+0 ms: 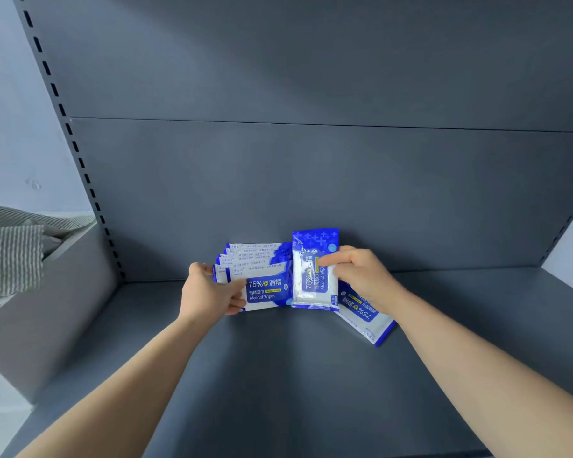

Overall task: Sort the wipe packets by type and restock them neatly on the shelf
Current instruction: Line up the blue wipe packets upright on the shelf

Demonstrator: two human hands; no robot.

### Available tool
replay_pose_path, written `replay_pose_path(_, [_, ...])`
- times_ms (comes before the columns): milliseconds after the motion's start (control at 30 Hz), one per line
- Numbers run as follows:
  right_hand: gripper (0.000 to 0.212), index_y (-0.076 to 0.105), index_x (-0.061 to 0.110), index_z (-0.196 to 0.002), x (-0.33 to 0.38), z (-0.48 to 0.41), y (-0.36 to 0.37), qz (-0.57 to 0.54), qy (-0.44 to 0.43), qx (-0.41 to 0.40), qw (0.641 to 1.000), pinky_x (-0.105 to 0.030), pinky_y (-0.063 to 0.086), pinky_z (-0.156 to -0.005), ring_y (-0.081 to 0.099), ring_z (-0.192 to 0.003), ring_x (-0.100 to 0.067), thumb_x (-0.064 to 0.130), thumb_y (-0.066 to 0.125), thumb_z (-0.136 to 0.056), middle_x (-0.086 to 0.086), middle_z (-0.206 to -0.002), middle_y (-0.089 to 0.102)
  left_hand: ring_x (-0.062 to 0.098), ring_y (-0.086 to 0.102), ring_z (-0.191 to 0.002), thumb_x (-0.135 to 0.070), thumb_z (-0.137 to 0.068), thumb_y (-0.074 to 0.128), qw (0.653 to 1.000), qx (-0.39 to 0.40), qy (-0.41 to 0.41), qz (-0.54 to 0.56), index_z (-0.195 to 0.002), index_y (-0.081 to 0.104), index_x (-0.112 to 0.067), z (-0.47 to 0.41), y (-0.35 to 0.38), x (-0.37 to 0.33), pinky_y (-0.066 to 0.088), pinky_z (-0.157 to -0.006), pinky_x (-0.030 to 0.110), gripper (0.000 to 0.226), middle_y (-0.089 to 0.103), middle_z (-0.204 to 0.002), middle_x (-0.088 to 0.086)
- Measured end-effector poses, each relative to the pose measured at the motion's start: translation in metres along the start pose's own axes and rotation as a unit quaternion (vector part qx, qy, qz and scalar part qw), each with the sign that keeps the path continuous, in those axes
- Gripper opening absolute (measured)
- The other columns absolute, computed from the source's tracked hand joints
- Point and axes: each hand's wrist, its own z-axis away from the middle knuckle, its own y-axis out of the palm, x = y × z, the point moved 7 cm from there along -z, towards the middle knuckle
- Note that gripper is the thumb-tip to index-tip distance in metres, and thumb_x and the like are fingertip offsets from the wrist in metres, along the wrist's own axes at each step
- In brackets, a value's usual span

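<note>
Several blue-and-white alcohol wipe packets (262,276) stand in a fanned row against the back of the dark grey shelf (278,375). My left hand (212,292) grips the left end of that row, thumb on the front packet. My right hand (358,276) pinches one packet (315,272) held upright on its short end, just right of the row. Another packet (364,315) lies flat and upside down on the shelf under my right wrist, partly hidden.
The shelf's grey back panel (311,176) rises behind the packets, with a slotted upright (76,153) on the left. A grey box (47,309) with striped cloth (10,256) stands left of the shelf.
</note>
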Motion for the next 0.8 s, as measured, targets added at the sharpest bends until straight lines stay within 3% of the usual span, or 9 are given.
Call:
replay_pose_path(133, [0.016,0.074,0.021,-0.082,-0.005,0.002,0.002,-0.047,0.028,-0.038,0.998,-0.035,0.052,-0.074,0.063,-0.076,-0.02,0.006,0.074,-0.076,-0.02,-0.094,0.068,0.029,0.073,-0.07,-0.02,-0.074,0.081,0.999,0.042,0.002,0.03,-0.12,0.04,-0.004,0.002,0.002,0.001,0.061,-0.065,0.039,0.064,0.073,-0.077,0.014])
replay_pose_path(200, [0.023,0.064,0.017,-0.089,-0.007,0.001,0.01,-0.078,0.044,-0.052,0.995,-0.033,0.054,-0.07,0.065,-0.075,-0.02,-0.002,0.071,-0.077,-0.017,-0.095,0.066,0.027,0.073,-0.076,-0.019,-0.07,0.085,0.997,0.064,0.006,0.047,-0.12,0.037,-0.01,0.007,0.003,0.002,0.061,-0.07,0.038,0.07,0.074,-0.081,0.011])
replay_pose_path(333, [0.05,0.044,0.024,-0.113,-0.012,0.0,0.036,-0.235,0.066,-0.047,0.969,-0.047,0.056,-0.08,0.066,-0.089,-0.024,-0.013,0.058,-0.083,-0.015,-0.116,0.062,0.021,0.072,-0.082,-0.02,-0.062,0.09,0.996,0.079,0.013,0.047,-0.125,0.03,-0.027,0.014,0.004,0.006,0.058,-0.082,0.041,0.087,0.074,-0.084,0.005])
replay_pose_path(400, [0.066,0.038,0.032,-0.127,-0.01,0.001,0.045,-0.333,0.055,-0.023,0.941,-0.044,0.057,-0.08,0.065,-0.097,-0.023,-0.017,0.054,-0.085,-0.006,-0.118,0.061,0.018,0.071,-0.083,-0.025,-0.061,0.09,0.997,0.071,0.022,0.028,-0.125,0.03,-0.029,0.015,0.005,0.008,0.056,-0.087,0.043,0.088,0.073,-0.083,0.001])
replay_pose_path(467, [0.061,0.043,0.026,-0.127,-0.006,0.004,0.05,-0.363,0.041,0.001,0.931,-0.039,0.057,-0.076,0.066,-0.097,-0.023,-0.017,0.053,-0.085,-0.007,-0.116,0.064,0.017,0.071,-0.086,-0.027,-0.062,0.09,0.997,0.068,0.027,0.026,-0.122,0.029,-0.032,0.015,0.006,0.009,0.054,-0.09,0.044,0.086,0.073,-0.084,0.0])
replay_pose_path(567, [0.026,0.059,0.012,-0.098,-0.005,0.007,0.053,-0.175,0.029,-0.046,0.983,-0.031,0.055,-0.07,0.066,-0.084,-0.022,-0.003,0.069,-0.079,-0.011,-0.096,0.07,0.016,0.07,-0.088,-0.025,-0.062,0.09,0.997,0.065,0.029,0.029,-0.121,0.028,-0.034,0.014,0.005,0.01,0.053,-0.092,0.043,0.086,0.072,-0.085,0.001])
replay_pose_path(667, [0.023,0.061,0.008,-0.08,-0.003,0.011,0.06,0.009,0.015,-0.079,0.997,-0.022,0.045,-0.057,0.057,-0.065,-0.012,0.019,0.079,-0.072,0.0,-0.077,0.067,0.019,0.07,-0.085,-0.02,-0.06,0.091,0.999,0.042,0.033,0.004,-0.124,0.032,-0.029,0.013,0.004,0.01,0.055,-0.087,0.046,0.087,0.069,-0.087,0.005])
replay_pose_path(733, [0.028,0.061,0.009,-0.075,-0.001,0.012,0.064,0.092,0.013,-0.047,0.995,-0.021,0.039,-0.054,0.053,-0.065,-0.012,0.03,0.079,-0.071,0.001,-0.081,0.061,0.018,0.068,-0.078,-0.014,-0.062,0.088,0.999,0.013,0.049,-0.018,-0.124,0.036,-0.024,0.013,0.0,0.006,0.058,-0.079,0.044,0.081,0.067,-0.086,0.005])
replay_pose_path(800, [0.028,0.067,0.016,-0.082,-0.003,0.01,0.053,0.15,0.016,-0.027,0.988,-0.021,0.041,-0.061,0.056,-0.08,-0.012,0.039,0.077,-0.069,0.0,-0.101,0.056,0.012,0.062,-0.073,-0.01,-0.066,0.084,0.995,-0.016,0.077,-0.057,-0.126,0.038,-0.019,0.011,-0.005,-0.001,0.056,-0.073,0.037,0.077,0.064,-0.084,0.0])
